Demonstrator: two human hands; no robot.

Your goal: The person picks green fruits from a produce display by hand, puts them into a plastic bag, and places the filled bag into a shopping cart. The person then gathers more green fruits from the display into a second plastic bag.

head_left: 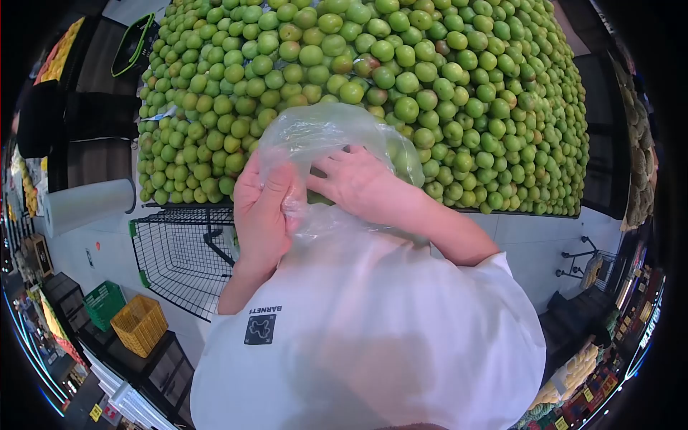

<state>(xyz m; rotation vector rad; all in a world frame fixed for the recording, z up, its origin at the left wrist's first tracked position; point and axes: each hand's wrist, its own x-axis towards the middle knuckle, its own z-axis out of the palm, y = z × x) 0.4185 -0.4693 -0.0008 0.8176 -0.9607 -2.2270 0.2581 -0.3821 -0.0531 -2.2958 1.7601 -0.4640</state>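
Note:
A clear plastic bag (pixel 326 125) hangs in front of my chest, its film spread over both hands. My left hand (pixel 269 204) grips the bag's left side, thumb and fingers pinched on the film. Inside or behind the film, my right hand (pixel 358 183) has its fingers bent and apart, reaching toward the bag's middle; its fingertips are partly hidden, and I cannot make out anything in them. Just beyond the bag lies a big heap of round green fruit (pixel 459 93), some with reddish patches.
A wire shopping cart (pixel 183 251) stands at the left beside the display. Further left are a roll of plastic bags (pixel 89 206), a green crate (pixel 104 304) and a yellow basket (pixel 140 326). Another cart (pixel 595 269) is at the right.

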